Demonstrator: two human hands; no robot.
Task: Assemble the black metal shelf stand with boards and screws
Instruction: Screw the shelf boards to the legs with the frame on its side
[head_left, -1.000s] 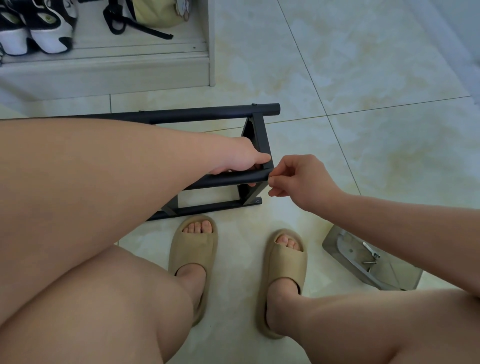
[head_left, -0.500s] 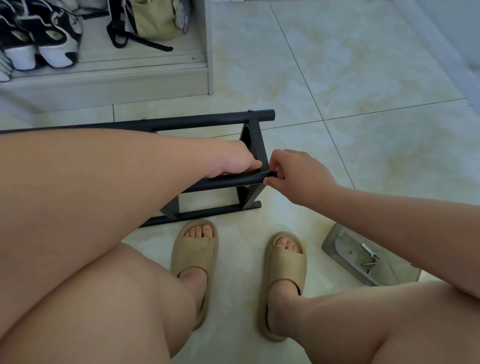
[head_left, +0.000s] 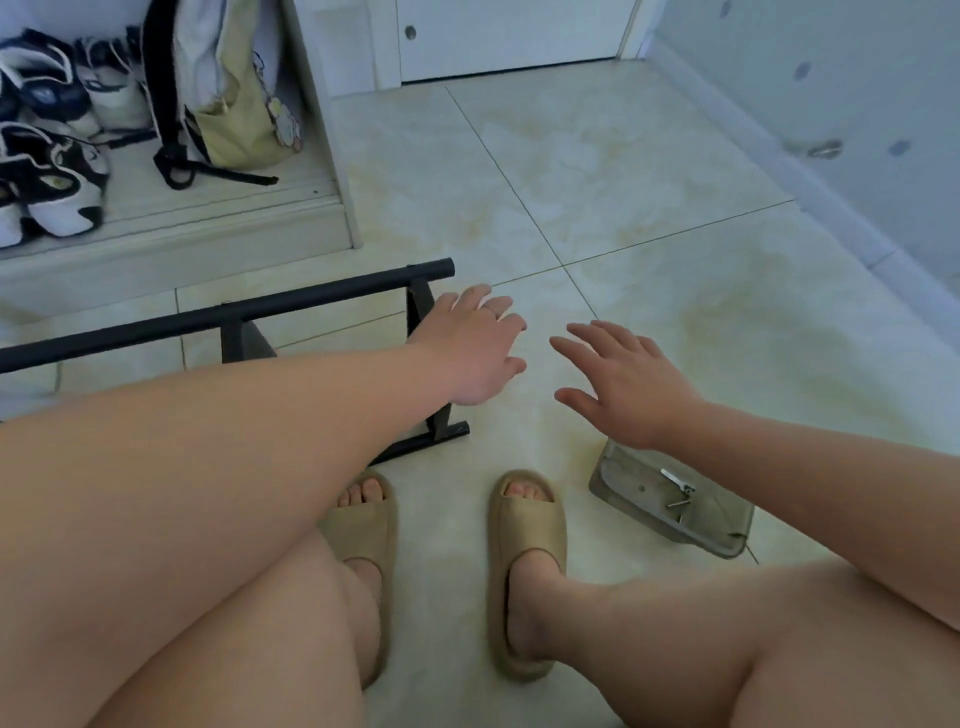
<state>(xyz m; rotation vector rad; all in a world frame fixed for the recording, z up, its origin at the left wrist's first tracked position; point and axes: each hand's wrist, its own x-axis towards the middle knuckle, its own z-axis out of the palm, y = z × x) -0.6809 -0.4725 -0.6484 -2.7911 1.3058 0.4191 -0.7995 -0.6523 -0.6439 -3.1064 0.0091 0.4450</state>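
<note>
Head cam: clear plastic tray (head_left: 618, 480) on the floor (head_left: 649, 218), few screws (head_left: 678, 503) + a small key (head_left: 671, 477) inside. Black metal frame (head_left: 228, 314) stands on the pale tiles, left side, near a shoe cabinet (head_left: 208, 228) w/ sneakers (head_left: 57, 192). Left hand (head_left: 475, 345) over the frame's end, right hand (head_left: 623, 379) beside it, both spread wide, empty.

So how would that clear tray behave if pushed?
The tray looks like thin clear plastic, so it is probably light. On the glossy tiled floor it would likely slide easily rather than tip. The loose screws inside would probably shift and rattle.
</note>
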